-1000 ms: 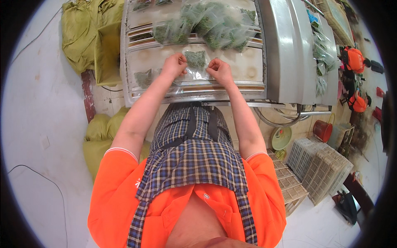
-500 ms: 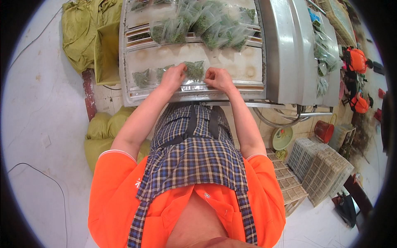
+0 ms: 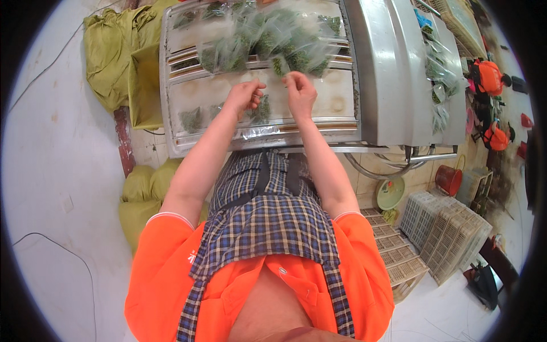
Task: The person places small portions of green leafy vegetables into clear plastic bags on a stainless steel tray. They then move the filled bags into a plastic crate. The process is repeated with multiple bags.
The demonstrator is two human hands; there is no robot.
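My right hand (image 3: 301, 96) is pinched on the lower corner of a clear plastic bag of small green berries (image 3: 280, 66), at the front of a heap of similar bags (image 3: 256, 40). My left hand (image 3: 245, 94) is held to its left, fingers loosely bent and apart, with nothing visible in them. Below that hand, a filled bag (image 3: 261, 111) lies with its mouth end across the front metal sealing bar (image 3: 273, 129). Two more filled bags, a left one (image 3: 191, 119) and one partly behind my left forearm (image 3: 216, 109), lie along the same bar.
The bags lie on the pale bed of a metal sealing machine (image 3: 188, 91). Its steel lid (image 3: 384, 74) stands at the right, with more bags (image 3: 439, 74) beyond. Yellow-green sacks (image 3: 105, 62) are at the left, plastic crates (image 3: 450, 236) at the lower right. Two people in orange (image 3: 490, 77) are far right.
Both hands have left the bag at the front bar and moved away from me. My right hand has reached the heap and taken hold of a bag. The view has shifted slightly.
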